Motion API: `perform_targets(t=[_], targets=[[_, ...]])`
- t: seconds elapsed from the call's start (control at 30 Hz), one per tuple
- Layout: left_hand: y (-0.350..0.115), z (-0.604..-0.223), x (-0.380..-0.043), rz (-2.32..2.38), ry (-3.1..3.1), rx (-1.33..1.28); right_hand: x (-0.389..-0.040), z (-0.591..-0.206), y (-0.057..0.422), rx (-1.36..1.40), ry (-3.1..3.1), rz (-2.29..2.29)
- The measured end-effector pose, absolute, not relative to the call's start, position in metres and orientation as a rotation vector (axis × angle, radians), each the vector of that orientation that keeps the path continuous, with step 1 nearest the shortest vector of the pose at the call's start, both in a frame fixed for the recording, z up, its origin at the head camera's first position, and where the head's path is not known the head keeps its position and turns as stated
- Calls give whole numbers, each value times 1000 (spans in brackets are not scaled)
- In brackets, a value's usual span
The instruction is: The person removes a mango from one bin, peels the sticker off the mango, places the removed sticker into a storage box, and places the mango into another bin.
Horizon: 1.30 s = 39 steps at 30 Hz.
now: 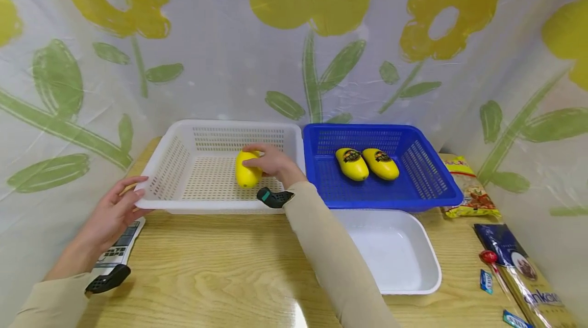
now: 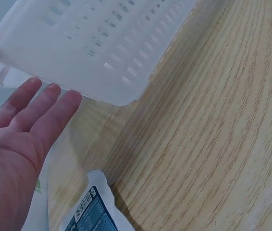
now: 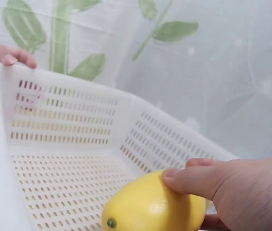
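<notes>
My right hand (image 1: 271,162) grips a smooth yellow oval fruit (image 1: 246,177) inside the white perforated basket (image 1: 211,204). In the right wrist view the thumb lies across the fruit (image 3: 141,204), and a small green spot marks its near end. My left hand (image 1: 115,210) holds the basket's front left corner. The left wrist view shows several of its fingers (image 2: 54,108) under the rim of the white basket (image 2: 78,62). Two similar yellow fruits (image 1: 352,165) with black labels lie side by side in the blue perforated basket (image 1: 386,200), right of the white one.
A white tray (image 1: 432,272) stands in front of the blue basket. Along the right lie a yellow food packet (image 1: 473,200), a dark-and-gold pack (image 1: 528,277), a red spoon (image 1: 489,256) and small blue sachets (image 1: 486,281). A printed packet (image 1: 121,246) lies under the left arm.
</notes>
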State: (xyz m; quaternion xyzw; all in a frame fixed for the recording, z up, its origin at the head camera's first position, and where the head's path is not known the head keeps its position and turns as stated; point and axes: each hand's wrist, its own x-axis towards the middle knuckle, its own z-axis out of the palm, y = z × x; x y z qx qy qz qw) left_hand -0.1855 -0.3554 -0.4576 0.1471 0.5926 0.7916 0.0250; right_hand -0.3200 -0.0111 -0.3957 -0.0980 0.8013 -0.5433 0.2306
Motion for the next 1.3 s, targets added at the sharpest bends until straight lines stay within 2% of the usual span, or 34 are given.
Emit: perform_targets(t=[0.37, 1.3], targets=[[-357, -457, -185, 2435, 1857, 452, -321, -413, -14, -209, 2183, -1414], [-356, -454, -186, 2424, 1856, 425, -317, -415, -13, -187, 2243, -1427]])
